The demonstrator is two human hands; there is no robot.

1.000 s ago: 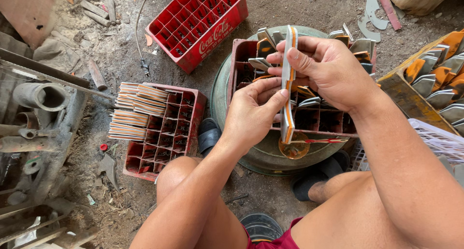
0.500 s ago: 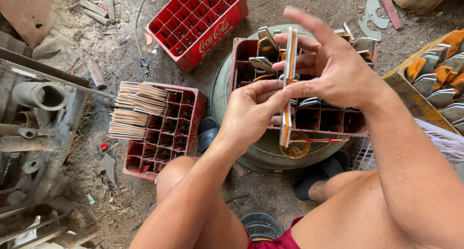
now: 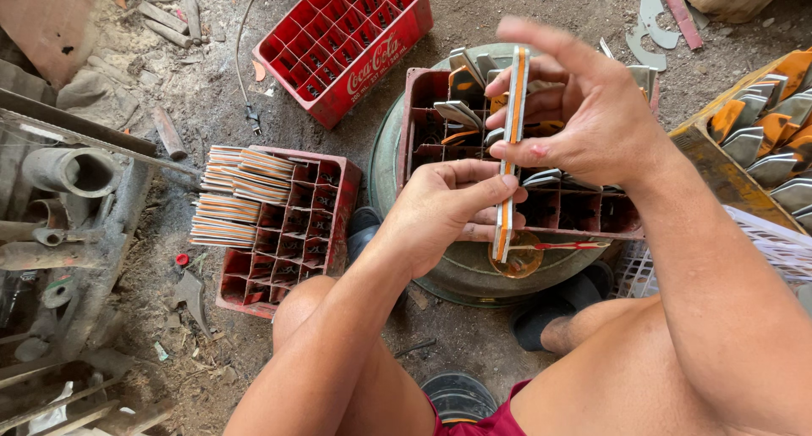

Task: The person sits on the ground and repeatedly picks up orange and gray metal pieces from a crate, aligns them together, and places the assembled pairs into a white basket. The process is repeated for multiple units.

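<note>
Stacked strip [image 3: 509,148], at 12 o'clock: dull grey metal, orange-painted layers, smooth edges. Crates [image 3: 288,229]: red plastic, scuffed, dusty. Round drum [image 3: 457,271]: worn grey-green metal. Ground [image 3: 169,81]: rough matt dirt. Machinery [image 3: 59,191], at 9 o'clock: rusted matt iron.

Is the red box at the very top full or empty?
Empty. The red crate on the ground shows only bare compartments, while the crate beside the left hand carries stacked striped strips.

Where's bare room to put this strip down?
The crate on the left has open cells right of its stacked strips. The empty red crate above is free. Bare dirt lies between them. The crate under both hands is crowded with blades.
</note>
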